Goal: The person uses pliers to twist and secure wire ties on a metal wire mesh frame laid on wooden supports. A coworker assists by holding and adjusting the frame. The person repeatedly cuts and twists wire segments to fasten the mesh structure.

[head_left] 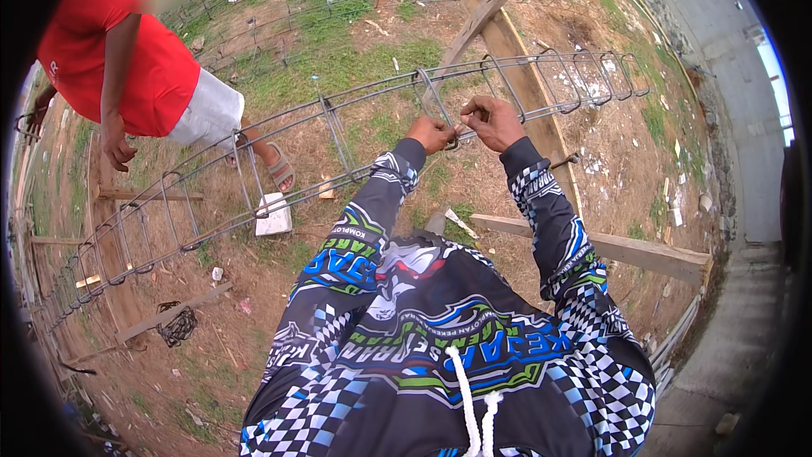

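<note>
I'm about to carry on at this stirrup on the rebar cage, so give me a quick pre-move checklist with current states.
1. Left hand at the cage's near long bar: ok.
2. Right hand meets it at the same stirrup: ok.
3. Tie wire or tool in either grip: cannot tell, too small.
4. Rebar cage resting on the wooden planks: ok.
5. Other person stands beside the cage, hands off it: ok.
6. Ground under the cage littered with scraps: not ok.

Rebar cage (pixel 338 131) across wooden planks (pixel 507 42)
</note>
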A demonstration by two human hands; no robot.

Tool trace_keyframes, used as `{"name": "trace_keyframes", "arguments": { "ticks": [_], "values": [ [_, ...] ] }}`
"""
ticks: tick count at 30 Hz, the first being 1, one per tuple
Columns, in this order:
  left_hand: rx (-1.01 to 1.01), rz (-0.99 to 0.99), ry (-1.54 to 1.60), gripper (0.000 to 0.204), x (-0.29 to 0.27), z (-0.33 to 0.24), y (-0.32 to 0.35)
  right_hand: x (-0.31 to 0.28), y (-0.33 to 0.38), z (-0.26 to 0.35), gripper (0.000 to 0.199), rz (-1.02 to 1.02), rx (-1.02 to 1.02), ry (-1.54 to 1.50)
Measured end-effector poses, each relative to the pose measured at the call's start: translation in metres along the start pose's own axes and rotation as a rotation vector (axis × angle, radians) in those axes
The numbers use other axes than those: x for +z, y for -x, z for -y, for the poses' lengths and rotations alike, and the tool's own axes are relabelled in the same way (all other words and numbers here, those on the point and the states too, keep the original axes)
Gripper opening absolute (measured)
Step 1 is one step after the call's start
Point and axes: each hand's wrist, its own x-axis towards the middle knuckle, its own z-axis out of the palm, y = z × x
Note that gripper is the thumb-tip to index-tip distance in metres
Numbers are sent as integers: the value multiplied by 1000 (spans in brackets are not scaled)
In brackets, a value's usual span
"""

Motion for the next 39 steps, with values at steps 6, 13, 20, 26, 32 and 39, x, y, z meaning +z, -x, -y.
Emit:
{"name": "trace_keyframes", "arguments": {
  "ticks": [6,13,20,26,32,39],
  "values": [
    [4,-61,-58,50,-5,-6,7,38,37,-59,20,-208,-109,68],
    [42,-70,-10,49,0,-5,9,85,81,-4,21,64,601,-1037],
    [5,-22,-33,50,-5,-3,11,47,82,-31,26,-75,602,-1196],
    [22,-65,-68,49,-11,-18,24,-39,98,-168,60,-927,593,555],
    [-13,15,70,34,-17,-25,26,-54,117,-268,50,-744,856,199],
    [293,-122,-194,34,-9,-16,50,-66,128,-216,63,-1051,749,52]
  ]
}}
